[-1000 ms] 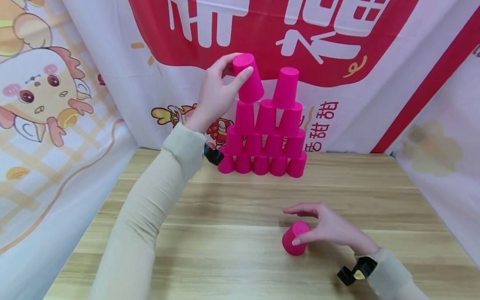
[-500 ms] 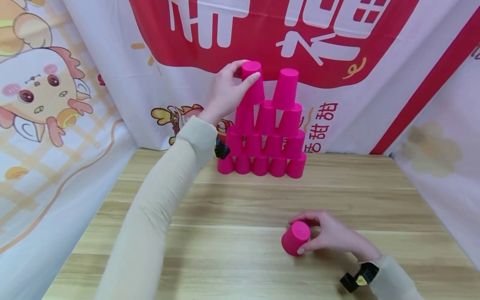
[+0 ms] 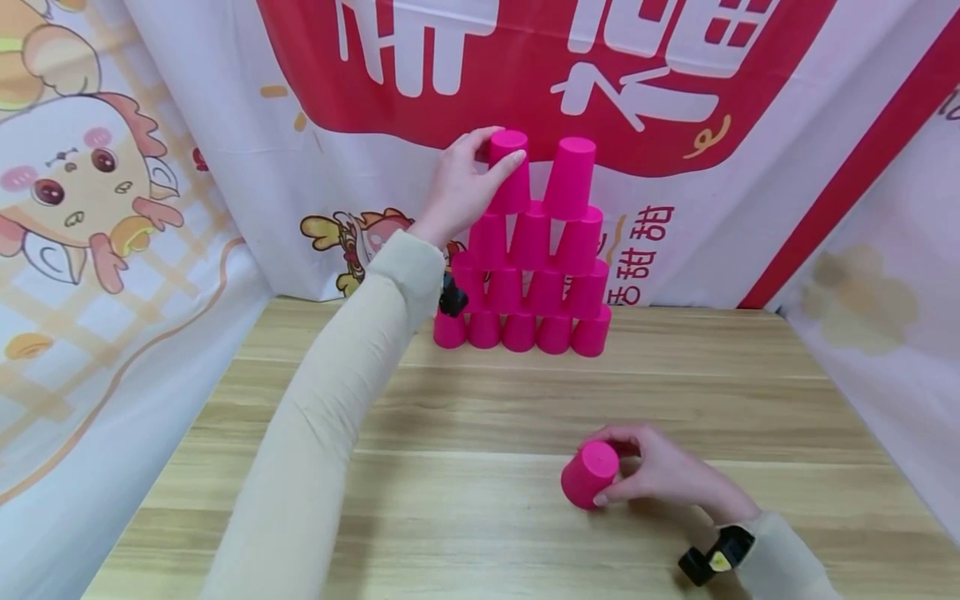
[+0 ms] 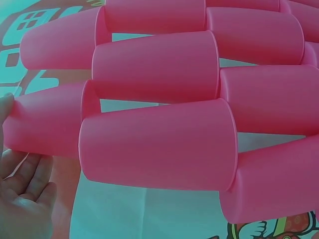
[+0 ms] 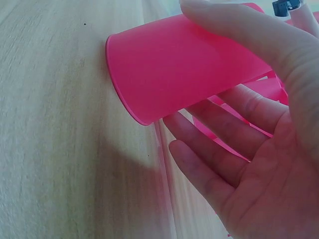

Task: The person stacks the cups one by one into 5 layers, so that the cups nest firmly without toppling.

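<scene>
Pink cups stand upside down in a stepped tower at the back of the table. At its top left, my left hand (image 3: 461, 187) grips a cup (image 3: 512, 187) between thumb and fingers. In the left wrist view that cup (image 4: 47, 119) has its rim right at the bases of the cups below. Another cup (image 3: 572, 179) stands beside it on the same level, a small gap between them. Nearer the front, my right hand (image 3: 663, 467) holds a single upside-down cup (image 3: 588, 477) at the table, thumb (image 5: 224, 17) on one side and fingers on the other.
Beneath the top pair, the tower's rows (image 3: 519, 332) widen down to the wooden table (image 3: 420, 500). A printed cloth (image 3: 360, 158) hangs close behind the tower, with more cloth (image 3: 870, 275) along both sides. Each wrist wears a small black camera (image 3: 716, 557).
My left hand has lowered its cup and shifted it right onto the tower's top left. My right hand has closed its fingers around the cup on the table.
</scene>
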Demonstrator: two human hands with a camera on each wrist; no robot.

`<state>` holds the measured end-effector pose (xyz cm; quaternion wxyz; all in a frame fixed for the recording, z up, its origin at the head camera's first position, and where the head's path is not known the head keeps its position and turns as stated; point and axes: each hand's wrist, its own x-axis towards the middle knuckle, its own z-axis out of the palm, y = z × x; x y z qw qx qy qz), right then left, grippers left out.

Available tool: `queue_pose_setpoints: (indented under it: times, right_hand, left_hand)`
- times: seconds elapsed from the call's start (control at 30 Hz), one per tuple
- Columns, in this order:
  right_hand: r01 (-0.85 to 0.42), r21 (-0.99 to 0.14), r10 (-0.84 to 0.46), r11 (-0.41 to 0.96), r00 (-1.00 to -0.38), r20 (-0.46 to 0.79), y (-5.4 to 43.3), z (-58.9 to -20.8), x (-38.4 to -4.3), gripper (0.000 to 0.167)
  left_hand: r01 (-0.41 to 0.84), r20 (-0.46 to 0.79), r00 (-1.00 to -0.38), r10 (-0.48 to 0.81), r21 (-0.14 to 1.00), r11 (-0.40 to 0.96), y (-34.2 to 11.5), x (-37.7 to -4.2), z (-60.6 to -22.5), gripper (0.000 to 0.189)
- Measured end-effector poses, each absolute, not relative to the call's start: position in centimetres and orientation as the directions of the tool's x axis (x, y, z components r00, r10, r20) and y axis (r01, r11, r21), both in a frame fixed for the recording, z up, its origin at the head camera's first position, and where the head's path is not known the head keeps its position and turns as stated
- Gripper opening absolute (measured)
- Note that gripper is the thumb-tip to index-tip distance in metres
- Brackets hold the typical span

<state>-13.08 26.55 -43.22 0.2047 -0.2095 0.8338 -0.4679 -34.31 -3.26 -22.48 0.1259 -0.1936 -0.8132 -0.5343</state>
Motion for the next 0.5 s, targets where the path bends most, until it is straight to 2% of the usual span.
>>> queue_pose_setpoints:
  times: [0.3,0.5]
  right_hand:
    - [-0.159,-0.869,-0.539,0.469,-0.831,-0.139,26.38,-43.28,-13.00,0.048]
    - [-0.165,-0.855,-0.504,0.491,-0.855,-0.124,26.52,-42.50,-13.34,0.047]
  left_hand:
    - [0.429,0.386,-0.903,0.189,0.837,0.340,-2.96,-33.99,-22.69,0.067]
    - [0.425,0.374,-0.904,0.206,0.832,0.356,-3.11,-34.25,-23.28,0.068]
